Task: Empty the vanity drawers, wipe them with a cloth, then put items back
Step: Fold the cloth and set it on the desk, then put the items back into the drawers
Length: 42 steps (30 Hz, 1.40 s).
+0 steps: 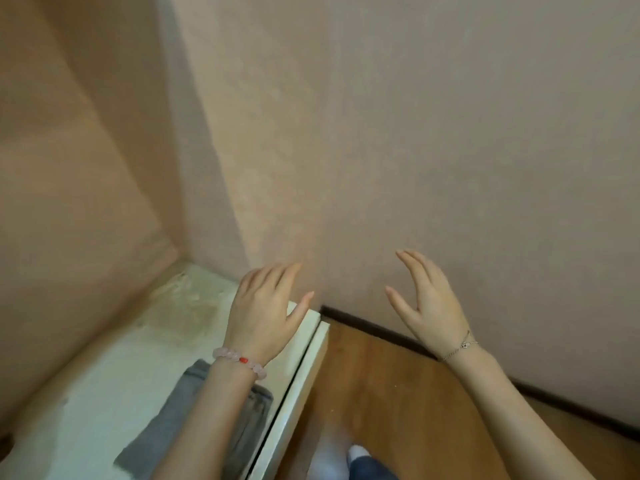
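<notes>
While both hands hang raised in front of the pink wall (415, 133), neither has hold of anything. The left hand (266, 306) hovers over the far right corner of the white vanity top (104, 375), back to the camera, fingers straight and slightly spread, thumb angled out over the top's edge. Whether its fingertips touch the wall is unclear. The right hand (429, 299) is up beside it, well apart, over the wooden floor (381, 393) – fingers together and gently curved, thumb out to the side, palm turned toward the left hand.

The grey cloth (156, 438) lies flat on the vanity top, partly hidden under the left forearm and near the top's right edge. A narrow dark slit runs along that edge, with a second white strip just beside it – whether this is a drawer front cannot be told. The far part of the top is stained yellowish.

A pink bead bracelet (239, 360) with one red bead circles the left wrist; a thin chain bracelet (462, 346) circles the right. A dark baseboard (381, 332) runs where wall meets floor.
</notes>
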### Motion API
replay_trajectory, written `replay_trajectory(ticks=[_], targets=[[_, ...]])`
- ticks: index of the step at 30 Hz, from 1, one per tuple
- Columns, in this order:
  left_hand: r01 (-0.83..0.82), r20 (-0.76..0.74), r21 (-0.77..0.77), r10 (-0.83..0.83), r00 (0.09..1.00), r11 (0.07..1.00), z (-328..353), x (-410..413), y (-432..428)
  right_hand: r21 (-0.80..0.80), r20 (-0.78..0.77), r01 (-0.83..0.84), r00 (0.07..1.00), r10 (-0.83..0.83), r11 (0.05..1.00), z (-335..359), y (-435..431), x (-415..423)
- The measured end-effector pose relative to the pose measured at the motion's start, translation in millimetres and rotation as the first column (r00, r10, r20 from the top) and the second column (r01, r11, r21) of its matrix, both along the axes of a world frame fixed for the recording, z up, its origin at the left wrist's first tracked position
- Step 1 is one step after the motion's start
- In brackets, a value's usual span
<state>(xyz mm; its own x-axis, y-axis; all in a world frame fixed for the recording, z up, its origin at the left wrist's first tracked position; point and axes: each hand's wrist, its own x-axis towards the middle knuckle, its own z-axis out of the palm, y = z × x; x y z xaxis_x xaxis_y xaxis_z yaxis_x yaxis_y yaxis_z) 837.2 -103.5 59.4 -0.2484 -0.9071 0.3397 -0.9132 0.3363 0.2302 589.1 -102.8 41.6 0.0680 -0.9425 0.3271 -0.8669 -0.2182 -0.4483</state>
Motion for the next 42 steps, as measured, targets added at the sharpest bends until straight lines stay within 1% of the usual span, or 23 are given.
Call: replay_trajectory(ticks=[4,9,13,20,24,31,34,38,42], targets=[[0.174,-0.027,-0.004,-0.174,0.984,0.985,1,-35,-4,-0.004,-0.006,0.186,0.983,-0.186,0.983,3,47,-33],[0.376,-0.048,-0.032,-0.377,0.925,0.926,0,-98,-1,-0.036,0.0,0.409,0.912,-0.409,0.912,12,111,-79],[0.517,-0.047,-0.047,-0.518,0.854,0.855,-2,-155,6,-0.038,-0.012,0.572,0.82,-0.573,0.819,14,160,-114],[0.726,-0.014,-0.054,-0.728,0.686,0.685,-1,-267,23,-0.022,-0.035,0.786,0.617,-0.786,0.618,11,225,-178],[0.813,0.005,-0.04,-0.814,0.581,0.58,2,-333,37,-0.004,-0.019,0.862,0.506,-0.862,0.506,6,254,-220],[0.89,0.024,-0.029,-0.89,0.456,0.455,-1,-426,58,0.023,-0.008,0.933,0.36,-0.933,0.36,-4,293,-284],[0.912,0.019,0.002,-0.912,0.41,0.41,-6,-457,71,0.036,-0.01,0.953,0.301,-0.954,0.301,-8,312,-299],[0.949,0.018,0.025,-0.95,0.313,0.313,-12,-503,90,0.061,0.0,0.976,0.211,-0.977,0.211,-12,338,-320],[0.979,0.004,0.061,-0.981,0.195,0.195,-19,-557,114,0.081,0.025,0.99,0.116,-0.993,0.117,-17,359,-341]])
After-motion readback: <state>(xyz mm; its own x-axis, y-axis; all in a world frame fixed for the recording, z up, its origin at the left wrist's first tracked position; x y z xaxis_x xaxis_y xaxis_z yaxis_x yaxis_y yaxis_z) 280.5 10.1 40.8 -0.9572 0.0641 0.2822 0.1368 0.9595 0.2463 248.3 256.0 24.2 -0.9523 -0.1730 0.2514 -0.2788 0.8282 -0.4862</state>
